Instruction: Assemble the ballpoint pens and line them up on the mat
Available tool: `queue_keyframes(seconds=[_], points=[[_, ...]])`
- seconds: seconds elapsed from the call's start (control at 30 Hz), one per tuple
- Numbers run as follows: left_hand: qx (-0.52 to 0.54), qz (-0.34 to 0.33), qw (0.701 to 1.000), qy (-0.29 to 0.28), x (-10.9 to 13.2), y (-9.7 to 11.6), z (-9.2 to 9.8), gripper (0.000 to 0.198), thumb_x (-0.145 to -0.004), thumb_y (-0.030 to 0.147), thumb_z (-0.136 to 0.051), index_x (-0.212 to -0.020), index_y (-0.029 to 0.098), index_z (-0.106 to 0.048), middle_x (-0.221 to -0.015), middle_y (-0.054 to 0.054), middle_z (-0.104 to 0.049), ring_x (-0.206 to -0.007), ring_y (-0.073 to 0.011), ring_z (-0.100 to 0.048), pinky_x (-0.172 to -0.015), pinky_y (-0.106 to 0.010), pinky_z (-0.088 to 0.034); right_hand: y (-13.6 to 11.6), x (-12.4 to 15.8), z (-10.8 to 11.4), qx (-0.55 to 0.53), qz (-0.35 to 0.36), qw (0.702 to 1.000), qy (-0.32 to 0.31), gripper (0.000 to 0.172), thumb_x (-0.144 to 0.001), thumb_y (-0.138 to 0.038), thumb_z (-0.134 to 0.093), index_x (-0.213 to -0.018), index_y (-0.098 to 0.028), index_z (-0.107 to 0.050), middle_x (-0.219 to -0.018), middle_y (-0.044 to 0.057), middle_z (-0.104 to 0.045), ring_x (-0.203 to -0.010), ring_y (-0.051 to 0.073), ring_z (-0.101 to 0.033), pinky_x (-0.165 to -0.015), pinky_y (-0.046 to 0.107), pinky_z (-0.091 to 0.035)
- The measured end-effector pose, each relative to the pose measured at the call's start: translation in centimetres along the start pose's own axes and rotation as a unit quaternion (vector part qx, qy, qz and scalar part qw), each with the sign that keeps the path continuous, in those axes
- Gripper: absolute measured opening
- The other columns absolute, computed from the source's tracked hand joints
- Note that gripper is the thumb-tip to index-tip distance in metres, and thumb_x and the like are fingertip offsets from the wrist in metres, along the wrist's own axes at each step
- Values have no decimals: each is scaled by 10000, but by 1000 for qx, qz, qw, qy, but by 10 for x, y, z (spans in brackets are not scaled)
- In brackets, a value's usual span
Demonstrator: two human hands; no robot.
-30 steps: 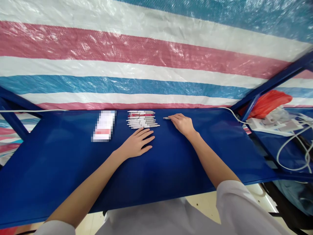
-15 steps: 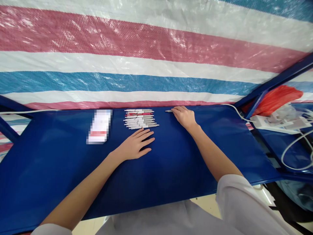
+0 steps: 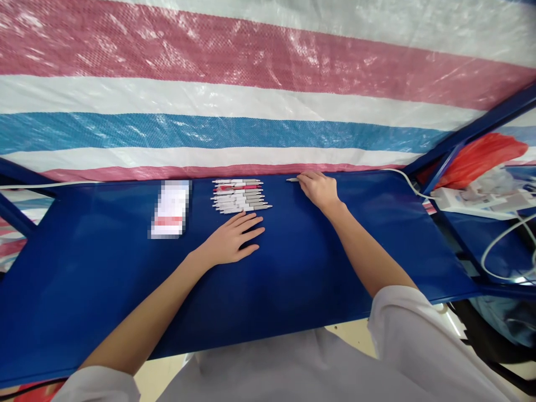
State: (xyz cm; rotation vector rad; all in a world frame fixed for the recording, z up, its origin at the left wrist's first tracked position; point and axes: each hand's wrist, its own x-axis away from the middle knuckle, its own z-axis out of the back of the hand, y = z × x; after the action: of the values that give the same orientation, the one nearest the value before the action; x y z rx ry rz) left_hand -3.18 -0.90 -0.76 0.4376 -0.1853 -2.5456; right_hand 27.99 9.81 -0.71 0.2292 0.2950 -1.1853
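Observation:
Several white and grey pens (image 3: 240, 197), one of them with red on it, lie side by side in a stack of rows near the back of the blue table (image 3: 285, 290). My left hand (image 3: 229, 240) rests flat with its fingers spread, just in front of the nearest pen. Off to the right, my right hand (image 3: 320, 188) is closed on a pen (image 3: 292, 180) close to the table's back edge. Only the tip of that pen pokes out to the left; the fingers hide the remainder.
A pixelated white item (image 3: 171, 209) with a red band lies left of the pens. Striped sheeting (image 3: 251, 134) hangs behind the table. On the right are a white power strip (image 3: 473, 204), a red plastic bag (image 3: 481, 162), white cables and a blue metal frame (image 3: 473, 131).
The whole view has tilted slightly, so the table and pens sit a little higher in the picture. Both hands keep nearly the same places on the table.

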Motion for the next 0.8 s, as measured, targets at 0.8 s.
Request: queue_keyframes(seconds=[0.8], points=[[-12,1,1000,14,1,1,-5,405,-965,369,-539,-1317,185,-619,-1432,-123,-555,-1368,-294,-473,-1161,-513,-349,-48,25,30,-57,-7,998,10,329,-958,-272,-461,-1190,-218,-688,-1264,48,-703,-1090,238,-664,-755,305,-510]])
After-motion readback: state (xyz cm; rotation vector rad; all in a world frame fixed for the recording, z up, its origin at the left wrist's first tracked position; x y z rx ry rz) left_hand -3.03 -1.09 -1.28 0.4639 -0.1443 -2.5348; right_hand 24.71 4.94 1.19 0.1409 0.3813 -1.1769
